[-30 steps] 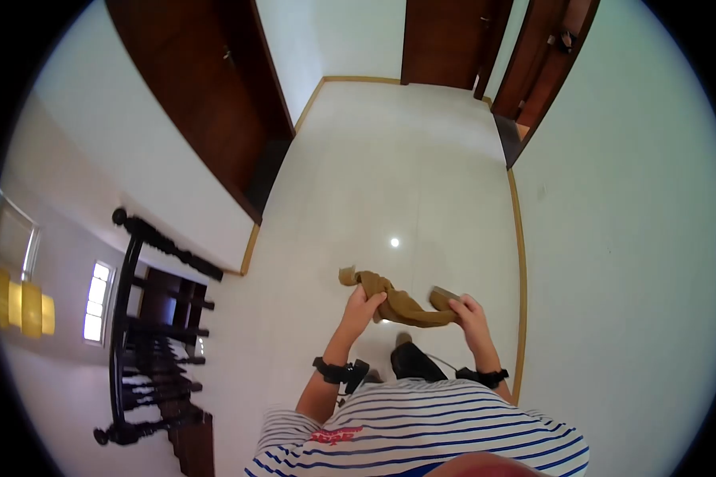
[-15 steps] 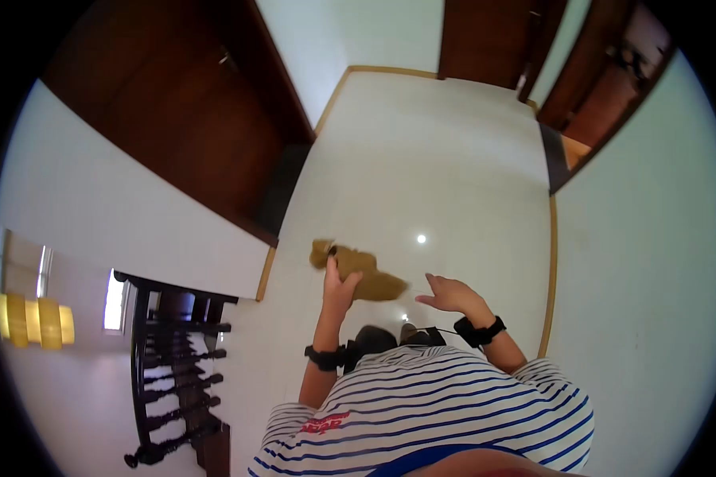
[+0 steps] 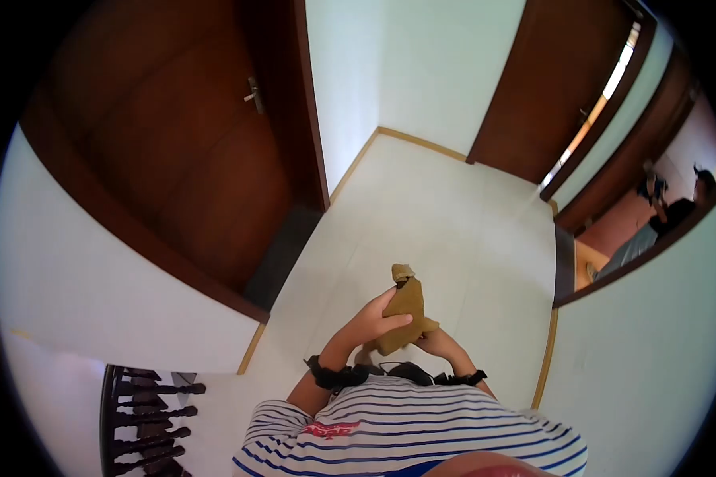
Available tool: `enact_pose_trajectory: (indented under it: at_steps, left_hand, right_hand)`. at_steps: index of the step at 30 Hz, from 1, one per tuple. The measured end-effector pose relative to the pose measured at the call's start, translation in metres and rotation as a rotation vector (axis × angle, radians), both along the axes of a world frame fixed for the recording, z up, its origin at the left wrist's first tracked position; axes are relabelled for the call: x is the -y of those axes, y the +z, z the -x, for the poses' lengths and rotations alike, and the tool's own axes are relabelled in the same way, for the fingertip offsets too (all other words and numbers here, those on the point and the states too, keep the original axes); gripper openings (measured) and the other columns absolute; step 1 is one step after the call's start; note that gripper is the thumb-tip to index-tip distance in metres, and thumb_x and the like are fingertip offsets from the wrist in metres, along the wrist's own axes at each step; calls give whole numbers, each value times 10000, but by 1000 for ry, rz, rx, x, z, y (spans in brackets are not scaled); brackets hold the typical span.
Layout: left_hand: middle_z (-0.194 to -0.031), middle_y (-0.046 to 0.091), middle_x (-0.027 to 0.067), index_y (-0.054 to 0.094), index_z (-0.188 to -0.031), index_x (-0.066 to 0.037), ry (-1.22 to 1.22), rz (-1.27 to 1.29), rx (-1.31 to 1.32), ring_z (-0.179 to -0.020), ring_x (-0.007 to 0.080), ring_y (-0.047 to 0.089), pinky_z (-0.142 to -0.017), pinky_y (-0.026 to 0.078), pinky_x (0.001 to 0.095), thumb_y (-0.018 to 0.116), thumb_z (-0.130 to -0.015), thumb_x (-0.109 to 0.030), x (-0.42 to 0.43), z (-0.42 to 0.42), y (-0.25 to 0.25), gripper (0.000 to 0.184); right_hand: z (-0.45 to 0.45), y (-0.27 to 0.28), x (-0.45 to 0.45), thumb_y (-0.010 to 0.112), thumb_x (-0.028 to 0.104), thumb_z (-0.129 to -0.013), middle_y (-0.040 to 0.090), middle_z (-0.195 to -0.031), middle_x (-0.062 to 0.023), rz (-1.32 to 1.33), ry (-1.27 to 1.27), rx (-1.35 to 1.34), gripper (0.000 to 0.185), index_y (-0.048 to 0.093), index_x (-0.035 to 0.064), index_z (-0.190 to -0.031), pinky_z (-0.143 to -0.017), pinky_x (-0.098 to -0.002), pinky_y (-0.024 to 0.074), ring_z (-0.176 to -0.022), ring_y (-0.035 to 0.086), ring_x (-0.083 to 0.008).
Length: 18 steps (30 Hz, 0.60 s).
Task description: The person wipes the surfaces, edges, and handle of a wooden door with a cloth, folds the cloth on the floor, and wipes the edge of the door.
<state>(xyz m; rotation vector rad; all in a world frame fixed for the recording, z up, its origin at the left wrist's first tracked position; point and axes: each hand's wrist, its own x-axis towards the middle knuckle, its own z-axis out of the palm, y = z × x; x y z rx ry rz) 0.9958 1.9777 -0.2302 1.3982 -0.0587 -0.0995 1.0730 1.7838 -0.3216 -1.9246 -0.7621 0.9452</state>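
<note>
A brown soft item point(image 3: 406, 308), perhaps cloth or a stuffed toy, is held up in front of my body. A paler band shows near its narrow top end; its exact kind I cannot make out. My left hand point(image 3: 376, 319) grips it from the left, the thumb lying across its front. From the lower right, my right hand point(image 3: 444, 344) is closed at its lower edge, where a small flap sticks out. Some fingers of both hands are hidden behind the item. Black straps circle both wrists.
Pale tiled floor point(image 3: 422, 215) spreads ahead between white walls. A brown door point(image 3: 191, 159) stands at left, another brown door point(image 3: 549, 87) at the back. Through the right doorway a person point(image 3: 660, 226) is visible. A dark wooden railing point(image 3: 155, 413) is at lower left.
The brown item has swung from slanting at the left to upright in front of me. My right hand, open and apart before, has come to it. The view has tilted up, showing a person at right.
</note>
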Motion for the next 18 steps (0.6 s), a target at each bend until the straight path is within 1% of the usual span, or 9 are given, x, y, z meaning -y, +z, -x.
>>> enact_pose_trajectory:
  at_steps: [2, 4, 6, 8, 9, 11, 13, 15, 18]
  left_hand:
    - [-1207, 531, 97, 378, -1335, 16, 3, -19, -16, -1118, 162, 498, -953, 389, 298, 627, -851, -160, -30, -40, -13, 572]
    - [-1117, 582, 112, 439, -1268, 26, 109, -151, -19, -1032, 158, 547, -891, 432, 302, 631, -853, -189, -51, -76, -15, 505]
    - [-1060, 611, 158, 466, -1204, 38, 108, -383, -32, -956, 191, 591, -830, 464, 317, 650, -836, -213, -78, -97, -11, 481]
    - [-1024, 623, 193, 490, -1131, 47, 199, -655, -123, -919, 240, 614, -803, 474, 333, 666, -812, -209, -107, -134, -13, 445]
    - [-1021, 627, 189, 403, -1276, 22, 272, -749, -80, -926, 274, 617, -803, 475, 334, 672, -796, -178, -128, -150, -28, 586]
    - [-1015, 627, 181, 309, -1351, -13, 412, -726, -98, -925, 281, 615, -808, 474, 338, 669, -796, -167, -170, -175, -55, 679]
    - [-1009, 628, 172, 214, -1426, -48, 530, -705, -120, -925, 288, 614, -812, 472, 341, 666, -797, -156, -203, -176, -67, 782]
    - [-1107, 574, 271, 44, -1467, -111, 625, -638, -317, -1031, 362, 582, -877, 458, 372, 645, -801, -154, -247, -205, -62, 897]
    - [-1145, 570, 232, 104, -1471, -139, 823, -691, -450, -1056, 337, 572, -901, 438, 374, 611, -824, -128, -289, -243, -42, 822]
  right_hand:
    - [-44, -18, -9, 582, 143, -842, 615, -1105, -170, -131, -30, 110, 337, 555, 1, -1147, -862, -371, 462, -1027, 585, -283]
    - [-77, -21, -7, 593, 175, -837, 651, -940, -172, 425, -4, 326, 326, 567, -38, -1083, -724, -362, 489, -829, 630, -264]
    - [-95, -24, -4, 553, 238, -833, 639, -814, -216, 298, -326, 234, 354, 578, -71, -1004, -673, -387, 490, -742, 626, -348]
    - [-129, -40, -6, 586, 213, -820, 639, -764, -176, 178, -437, 268, 299, 592, -51, -962, -646, -344, 485, -691, 626, -273]
    - [-147, -48, -14, 614, 202, -807, 627, -728, -142, 97, -487, 192, 261, 591, -32, -919, -626, -319, 477, -659, 609, -224]
    - [-188, -51, -50, 730, 211, -745, 579, -642, -47, 42, -553, 53, 255, 560, 22, -760, -568, -255, 446, -588, 533, -105]
    - [-214, -39, -92, 761, 256, -721, 579, -632, -50, 91, -489, 103, 319, 538, 27, -720, -557, -256, 441, -579, 528, -112]
    - [-281, -15, -151, 791, 301, -696, 580, -622, -52, 114, -436, 197, 384, 517, 33, -680, -545, -258, 436, -570, 522, -119]
    - [-363, 22, -224, 797, 420, -656, 522, -579, -90, 44, -92, 286, 489, 466, 61, -633, -508, -324, 404, -529, 481, -206]
